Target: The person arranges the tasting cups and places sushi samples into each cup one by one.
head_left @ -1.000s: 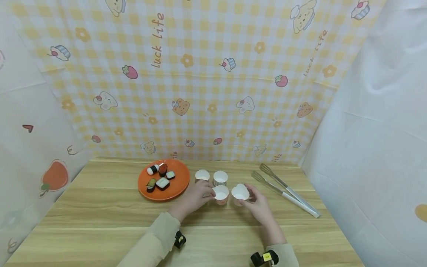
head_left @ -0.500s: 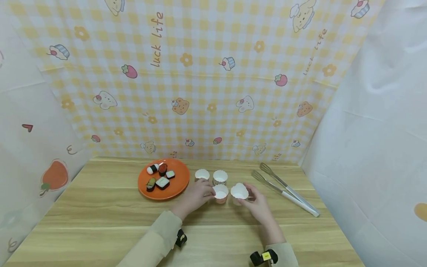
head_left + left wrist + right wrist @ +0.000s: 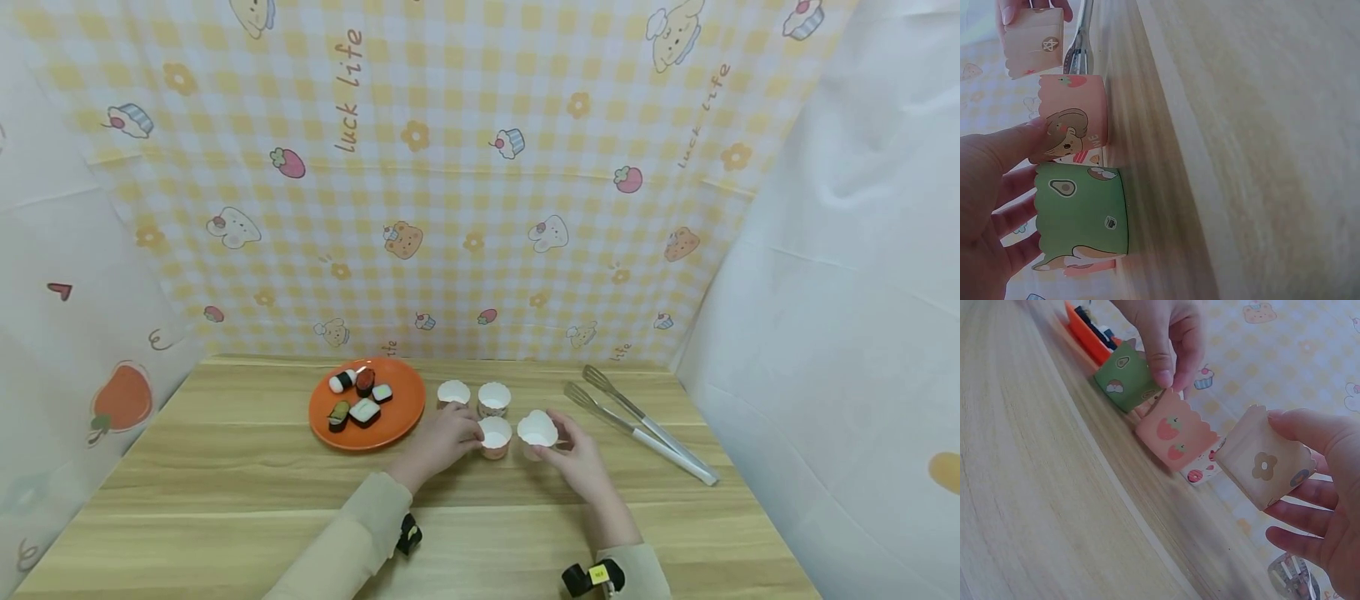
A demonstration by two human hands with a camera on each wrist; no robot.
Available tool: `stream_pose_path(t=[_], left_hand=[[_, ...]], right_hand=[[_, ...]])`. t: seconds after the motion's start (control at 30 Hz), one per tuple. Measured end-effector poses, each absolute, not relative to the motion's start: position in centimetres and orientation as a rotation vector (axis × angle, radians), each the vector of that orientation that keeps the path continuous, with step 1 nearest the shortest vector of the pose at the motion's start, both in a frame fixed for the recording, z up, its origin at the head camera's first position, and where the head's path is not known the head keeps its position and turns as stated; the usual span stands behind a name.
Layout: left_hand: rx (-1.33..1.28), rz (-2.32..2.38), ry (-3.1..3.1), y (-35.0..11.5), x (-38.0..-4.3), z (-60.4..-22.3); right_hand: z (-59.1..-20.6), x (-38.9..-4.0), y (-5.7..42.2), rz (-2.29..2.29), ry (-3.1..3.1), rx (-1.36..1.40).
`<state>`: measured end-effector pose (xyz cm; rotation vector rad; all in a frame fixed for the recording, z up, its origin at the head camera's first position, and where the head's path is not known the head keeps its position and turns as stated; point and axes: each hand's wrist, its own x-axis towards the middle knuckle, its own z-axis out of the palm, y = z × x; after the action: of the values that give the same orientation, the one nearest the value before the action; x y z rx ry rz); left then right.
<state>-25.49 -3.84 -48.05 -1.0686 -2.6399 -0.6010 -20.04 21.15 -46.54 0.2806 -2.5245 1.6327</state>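
Observation:
My left hand (image 3: 442, 446) pinches the scalloped rim of a pink paper baking cup (image 3: 1175, 434) between thumb and finger; the cup stands upright on the table. To its right, my right hand (image 3: 577, 458) grips a beige paper baking cup (image 3: 1266, 459), thumb at the rim, slightly tilted and raised off the wood. Its mouth is squeezed a little out of round. A green paper baking cup (image 3: 1082, 212) stands behind my left fingers, which partly cover it in the head view. Behind the pink cup is a white baking cup (image 3: 494, 400) with a printed pattern.
An orange plate (image 3: 405, 400) with several sushi pieces (image 3: 365, 411) lies left of the cups. Steel tongs (image 3: 652, 437) with slotted heads lie at the right. A checked cloth (image 3: 450, 192) hangs behind the wooden table (image 3: 225, 500), with white cloth at both sides.

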Motion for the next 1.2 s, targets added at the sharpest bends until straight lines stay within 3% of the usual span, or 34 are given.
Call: stream_pose_path(t=[1.2], left_hand=[[-1.026, -0.598, -2.721, -3.57, -25.48, -48.53]], right_hand=[[-46.5, -19.94, 21.08, 1.601, -2.501, 0.311]])
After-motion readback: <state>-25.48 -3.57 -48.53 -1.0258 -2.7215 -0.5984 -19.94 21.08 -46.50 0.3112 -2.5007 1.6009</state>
